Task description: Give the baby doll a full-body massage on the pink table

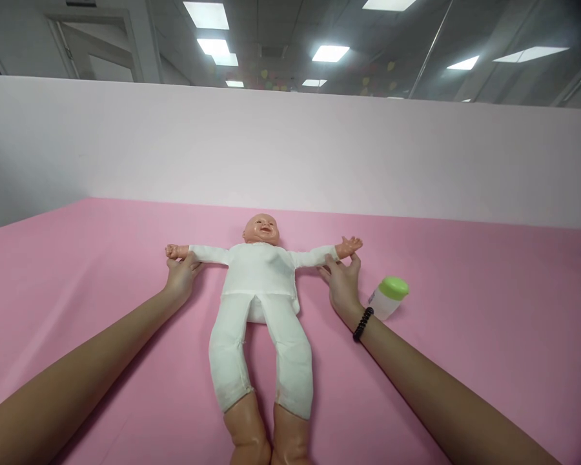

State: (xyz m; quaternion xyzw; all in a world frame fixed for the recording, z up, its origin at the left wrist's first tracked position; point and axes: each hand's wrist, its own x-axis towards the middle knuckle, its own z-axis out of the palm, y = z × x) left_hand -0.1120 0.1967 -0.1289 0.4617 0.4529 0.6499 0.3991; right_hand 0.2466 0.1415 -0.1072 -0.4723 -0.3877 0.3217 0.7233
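Baby doll (pixel 259 278) lay face-up on the pink mat (pixel 484 271) | left hand (pixel 181 276) clamped at its sleeve end, right hand (pixel 343 285) at the other sleeve, grip unclear | looked light, floppy, soft-bodied; firmer vinyl head (pixel 261 229) and arms best held | green-capped bottle (pixel 388 297) just beside

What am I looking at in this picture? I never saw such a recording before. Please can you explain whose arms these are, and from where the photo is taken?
There is no machine here. This is one picture from a camera worn on a person's head, looking forward and down. The two arms are that person's own. The left hand and right hand reach the white sleeves of a baby doll; I cannot tell if they grip. The doll lies on its back on a pink surface. A small bottle with a green cap lies beside the right hand.
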